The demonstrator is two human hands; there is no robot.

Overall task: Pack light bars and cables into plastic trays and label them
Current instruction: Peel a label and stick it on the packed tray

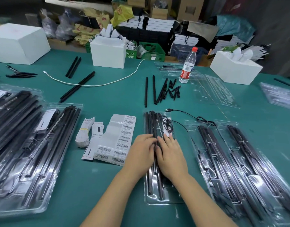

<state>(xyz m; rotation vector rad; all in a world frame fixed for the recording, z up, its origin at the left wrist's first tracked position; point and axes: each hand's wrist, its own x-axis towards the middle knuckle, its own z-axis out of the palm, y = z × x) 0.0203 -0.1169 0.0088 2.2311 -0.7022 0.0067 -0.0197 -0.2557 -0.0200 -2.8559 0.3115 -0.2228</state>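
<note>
The green worktop [108, 102] carries all items. At its left edge lie stacks of filled trays [26, 145], each holding black bars under clear plastic. At the right, two more filled trays [239, 169] lie side by side, angled toward the near right corner. Three white boxes [108, 53] stand along the far edge. Empty clear trays [213, 90] lie near a water bottle [187, 66] with a red cap.

The plastic tray [157, 200] being packed lies at centre, lengthwise away from the person. It contains black light bars [151, 122] and a coiled black cable [168, 123] at its far right side.

Both hands rest flat on this tray, side by side and touching. The left hand [141, 151] presses the bars with fingers straight. The right hand [171, 153] presses beside it, fingers straight and slightly spread.

Left of the tray lies a barcode label sheet [121, 141], with printed cards [90, 136] beside it. Loose black bars [155, 90] and short black end pieces [173, 90] lie beyond the tray.
</note>
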